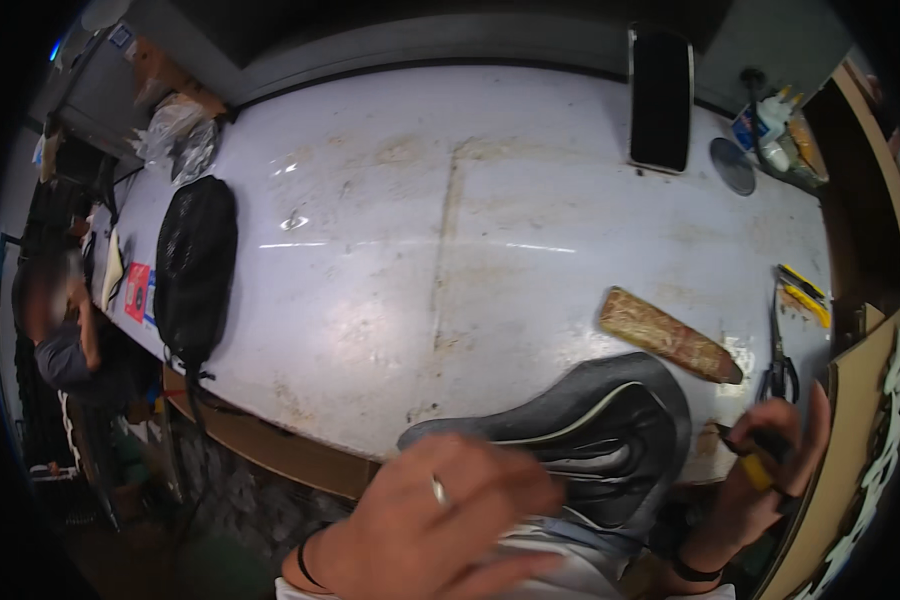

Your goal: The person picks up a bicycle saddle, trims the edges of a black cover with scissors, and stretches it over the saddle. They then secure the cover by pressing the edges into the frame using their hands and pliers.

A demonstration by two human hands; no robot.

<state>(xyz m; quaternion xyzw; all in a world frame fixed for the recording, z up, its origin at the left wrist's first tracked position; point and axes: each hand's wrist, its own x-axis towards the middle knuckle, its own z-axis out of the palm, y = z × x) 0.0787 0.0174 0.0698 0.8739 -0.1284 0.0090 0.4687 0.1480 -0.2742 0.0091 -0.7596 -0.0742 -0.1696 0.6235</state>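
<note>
A black bicycle saddle (610, 440) with a pale curved line and a grooved centre lies at the table's near edge, in front of me. My left hand (450, 515), with a ring on one finger, is over the saddle's near left side. Its fingers are blurred, and whether they touch the saddle is hidden. Off the saddle's right side, my right hand (770, 465) is raised with its fingers curled round a small yellow and black tool (758, 470). The tool's dark tip points left; its exact kind is unclear.
On the white table (370, 220) lie a worn brown bar (665, 335), black scissors (778, 375), a yellow cutter (805, 292) and a dark-screened device (660, 100). A black bag (198, 270) is at the left, near another person (65, 340). Bottles (775, 125) stand far right.
</note>
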